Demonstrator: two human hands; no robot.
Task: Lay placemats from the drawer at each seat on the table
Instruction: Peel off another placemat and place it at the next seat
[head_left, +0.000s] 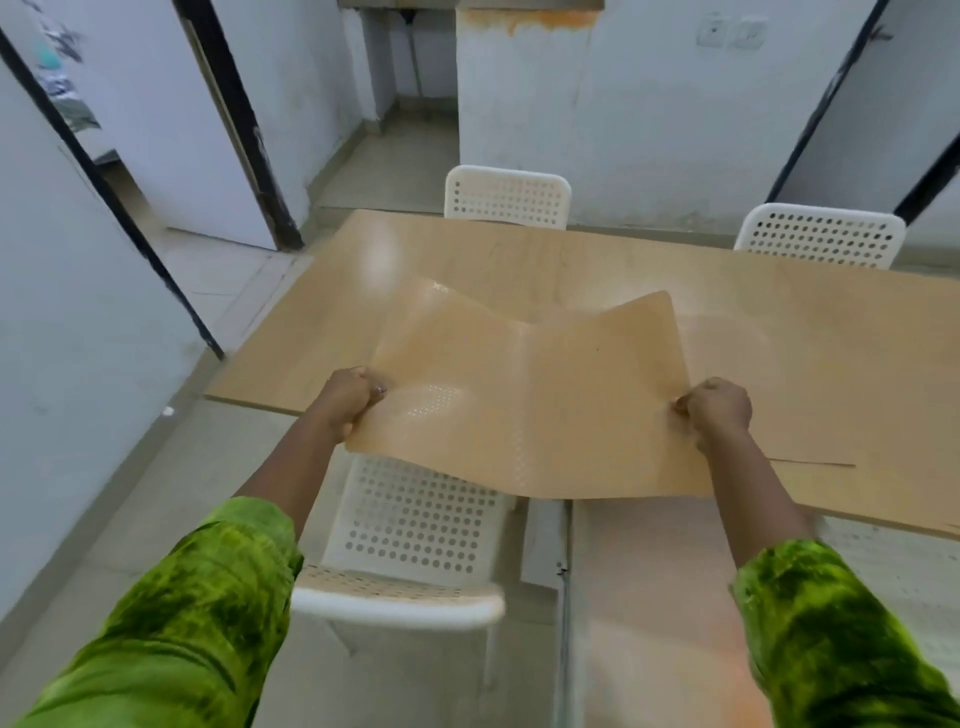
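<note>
A thin, translucent tan placemat (524, 395) hangs in the air over the near edge of the wooden table (519, 260), sagging in waves across its middle. My left hand (348, 400) grips its left edge with curled fingers. My right hand (719, 410) pinches its right edge. The mat's near part overhangs a white perforated chair (415, 525) pushed in at the near side. Both arms wear green sleeves.
Two more white perforated chairs stand at the far side, one in the middle (506, 197) and one to the right (821, 234). White walls and dark door frames surround the table. Tiled floor runs along the left.
</note>
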